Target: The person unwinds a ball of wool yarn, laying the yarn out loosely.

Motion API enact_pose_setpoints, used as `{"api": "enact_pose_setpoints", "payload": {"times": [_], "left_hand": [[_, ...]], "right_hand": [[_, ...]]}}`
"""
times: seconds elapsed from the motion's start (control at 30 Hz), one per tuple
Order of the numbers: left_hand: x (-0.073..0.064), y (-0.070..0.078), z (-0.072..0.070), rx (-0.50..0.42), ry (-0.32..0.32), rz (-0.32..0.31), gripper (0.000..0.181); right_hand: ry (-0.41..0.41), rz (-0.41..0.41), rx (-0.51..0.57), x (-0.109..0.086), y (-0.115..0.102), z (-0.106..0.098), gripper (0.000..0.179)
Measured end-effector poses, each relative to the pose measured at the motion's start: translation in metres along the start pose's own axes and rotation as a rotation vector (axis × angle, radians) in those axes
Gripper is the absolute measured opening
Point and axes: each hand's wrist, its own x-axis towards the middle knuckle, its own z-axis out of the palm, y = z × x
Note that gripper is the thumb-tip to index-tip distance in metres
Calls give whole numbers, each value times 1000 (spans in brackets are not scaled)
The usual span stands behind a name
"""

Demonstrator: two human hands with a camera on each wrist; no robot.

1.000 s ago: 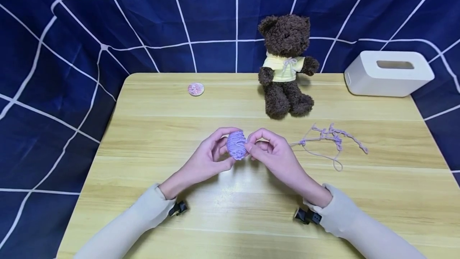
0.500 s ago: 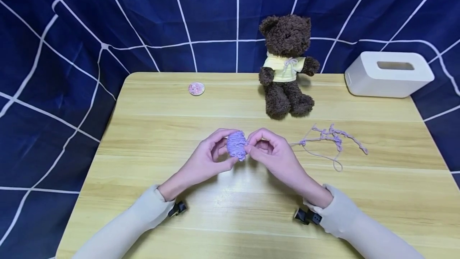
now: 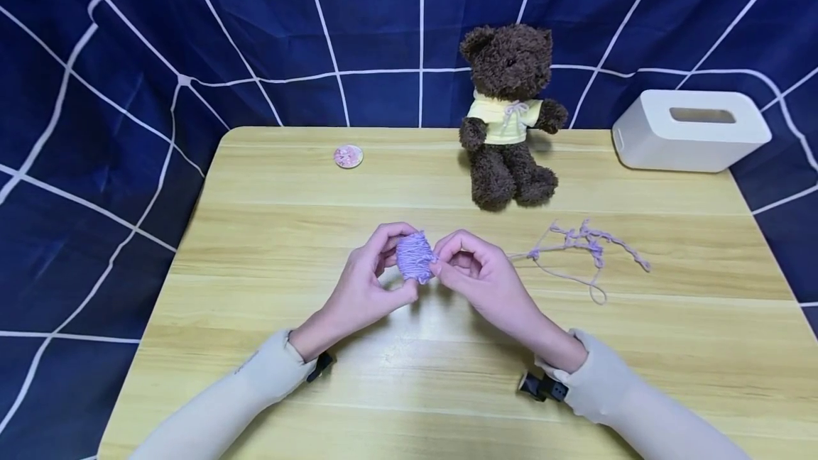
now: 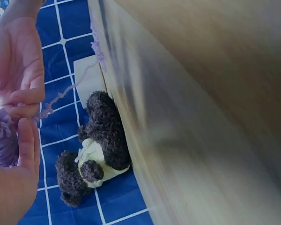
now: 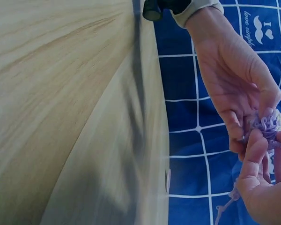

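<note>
A small ball of purple yarn (image 3: 414,257) is gripped between the thumb and fingers of my left hand (image 3: 364,282), above the middle of the table. At the ball's right side my right hand (image 3: 482,275) pinches a strand with thumb and index finger. From behind the right hand a purple strand runs to a loose, knotted yarn chain (image 3: 584,240) lying on the table. The left wrist view shows the ball (image 4: 4,145) in the fingers and the strand trailing off. In the right wrist view, both hands meet at the yarn (image 5: 270,125).
On the wooden table (image 3: 287,233), a brown teddy bear (image 3: 511,112) in a yellow top sits at the back. A white tissue box (image 3: 693,130) stands at the back right. A round pink badge-like disc (image 3: 348,156) lies back left. Dark blue gridded cloth (image 3: 383,34) hangs behind.
Both hands have shifted slightly left with the yarn ball, and the ball has turned a little. The loose yarn chain has slid slightly to the left.
</note>
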Motion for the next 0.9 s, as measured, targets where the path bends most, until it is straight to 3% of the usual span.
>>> {"api": "enact_pose_setpoints", "payload": {"times": [0.2, 0.37, 0.53, 0.77, 0.9], "left_hand": [[0, -2, -2, 77, -8, 40, 54], [3, -4, -3, 176, 75, 81, 39], [4, -6, -4, 171, 135, 147, 27], [5, -6, -4, 244, 110, 251, 25], [6, -4, -3, 252, 72, 253, 29]], "right_hand": [[-11, 11, 3, -1, 1, 3, 8], [-58, 11, 23, -2, 1, 6, 6], [-88, -14, 4, -4, -1, 3, 5], [-73, -63, -35, -7, -6, -5, 5], [-75, -82, -39, -9, -5, -7, 6]]}}
